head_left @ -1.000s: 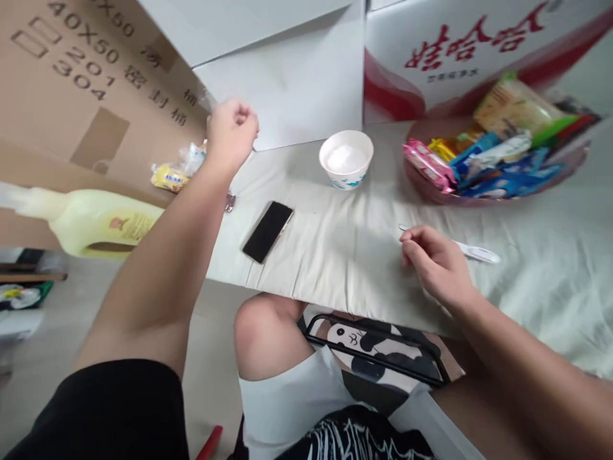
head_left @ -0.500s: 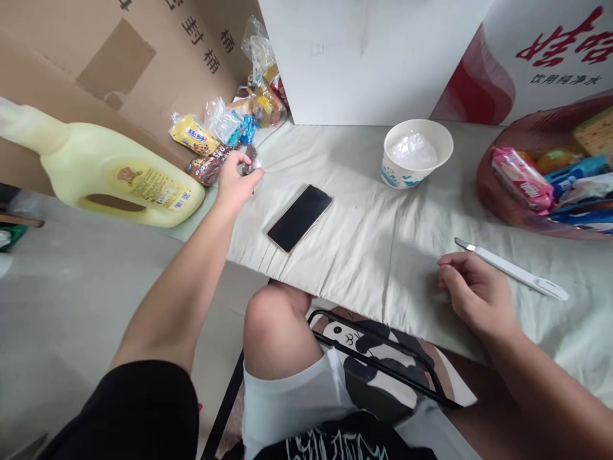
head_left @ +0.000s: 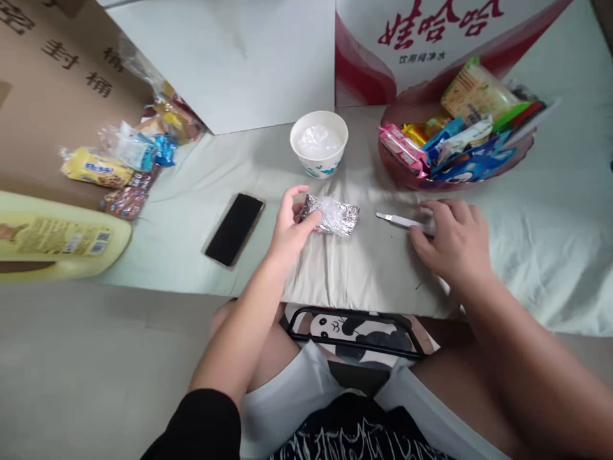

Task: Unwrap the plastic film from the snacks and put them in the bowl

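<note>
My left hand [head_left: 292,225] pinches the left end of a silvery wrapped snack packet [head_left: 335,216] that lies on the cloth-covered table [head_left: 373,262], just in front of the white paper bowl [head_left: 319,143]. My right hand [head_left: 453,239] lies over the handle of a white knife [head_left: 396,220], fingers curled on it, the blade tip pointing left toward the packet. A black phone [head_left: 234,228] lies face up to the left of my left hand.
A reddish basket [head_left: 407,176] full of wrapped snacks stands at the back right. More snack packets [head_left: 127,160] are heaped at the back left against a cardboard box [head_left: 43,83]. A yellow bottle [head_left: 52,236] lies at the left edge. White and red boxes stand behind.
My left hand took a packet from the heap at the back left and brought it to the middle of the table. My right hand moved onto the knife's handle.
</note>
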`<act>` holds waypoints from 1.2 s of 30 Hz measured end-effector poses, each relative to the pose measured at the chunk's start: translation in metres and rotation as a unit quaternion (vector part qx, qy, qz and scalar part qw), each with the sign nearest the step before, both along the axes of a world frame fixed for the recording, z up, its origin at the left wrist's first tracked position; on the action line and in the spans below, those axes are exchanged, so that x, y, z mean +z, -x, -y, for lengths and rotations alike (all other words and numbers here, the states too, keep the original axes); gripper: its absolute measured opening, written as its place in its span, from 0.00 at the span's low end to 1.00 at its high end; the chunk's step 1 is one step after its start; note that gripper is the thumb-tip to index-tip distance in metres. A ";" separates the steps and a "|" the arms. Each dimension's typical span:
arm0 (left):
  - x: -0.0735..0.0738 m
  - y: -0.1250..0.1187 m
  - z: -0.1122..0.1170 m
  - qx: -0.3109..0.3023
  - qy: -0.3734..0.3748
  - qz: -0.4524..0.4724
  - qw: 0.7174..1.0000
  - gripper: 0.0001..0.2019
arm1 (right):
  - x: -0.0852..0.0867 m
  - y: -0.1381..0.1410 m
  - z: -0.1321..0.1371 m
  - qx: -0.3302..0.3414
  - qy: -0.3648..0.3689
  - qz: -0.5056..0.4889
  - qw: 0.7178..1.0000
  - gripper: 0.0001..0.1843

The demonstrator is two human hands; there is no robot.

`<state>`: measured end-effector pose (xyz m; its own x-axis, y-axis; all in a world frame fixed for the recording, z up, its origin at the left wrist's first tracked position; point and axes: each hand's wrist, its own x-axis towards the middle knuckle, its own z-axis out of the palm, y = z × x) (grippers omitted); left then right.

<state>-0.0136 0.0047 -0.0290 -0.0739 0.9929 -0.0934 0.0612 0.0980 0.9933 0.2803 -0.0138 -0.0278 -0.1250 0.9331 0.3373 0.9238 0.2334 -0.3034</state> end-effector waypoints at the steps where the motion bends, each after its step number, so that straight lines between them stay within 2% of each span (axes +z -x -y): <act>1: -0.004 -0.001 0.000 -0.006 -0.010 -0.022 1.000 0.22 | -0.003 -0.006 -0.001 -0.005 0.014 0.010 1.000 0.16; 4: -0.010 0.000 -0.001 -0.046 -0.046 -0.078 0.995 0.26 | -0.005 -0.014 -0.003 -0.016 0.065 -0.004 0.998 0.14; 7: -0.014 -0.002 -0.001 -0.070 -0.072 -0.100 0.990 0.32 | 0.004 -0.007 -0.004 -0.008 0.099 -0.080 0.992 0.16; 12: -0.020 -0.010 0.001 -0.075 -0.088 -0.109 0.987 0.37 | 0.023 0.027 0.002 0.151 0.175 -0.179 0.956 0.19; 15: -0.016 -0.011 0.005 -0.086 -0.098 -0.121 0.984 0.34 | 0.028 0.046 0.007 0.191 0.199 -0.195 0.941 0.19; 19: -0.009 -0.008 0.012 -0.097 -0.102 -0.123 0.982 0.31 | 0.027 0.059 0.008 0.158 0.188 -0.186 0.951 0.20; 22: -0.008 -0.006 0.015 -0.098 -0.093 -0.114 0.984 0.31 | 0.026 0.059 0.005 0.147 0.200 -0.151 0.957 0.21; 25: -0.010 -0.003 0.015 -0.087 -0.082 -0.100 0.988 0.31 | 0.026 0.044 0.002 0.115 0.209 -0.108 0.965 0.23; 28: -0.012 0.004 0.014 -0.076 -0.071 -0.105 0.989 0.31 | 0.025 0.019 0.000 0.045 0.212 -0.060 0.974 0.22; 32: -0.014 0.016 0.012 -0.047 -0.121 -0.216 0.968 0.33 | 0.020 -0.010 -0.002 -0.035 0.196 -0.011 0.980 0.15; 34: -0.014 0.018 0.012 -0.027 -0.159 -0.282 0.946 0.36 | 0.014 -0.016 -0.003 -0.042 0.152 0.006 0.987 0.14; 36: -0.012 0.016 0.011 -0.025 -0.167 -0.319 0.933 0.33 | 0.009 -0.015 -0.004 -0.026 0.081 0.011 0.996 0.14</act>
<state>-0.0299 -0.0066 -0.0409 0.0377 0.9623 0.2692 0.6467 -0.2289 0.7276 0.2952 -0.0095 -0.0185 -0.0801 0.9807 0.1786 0.9402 0.1338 -0.3131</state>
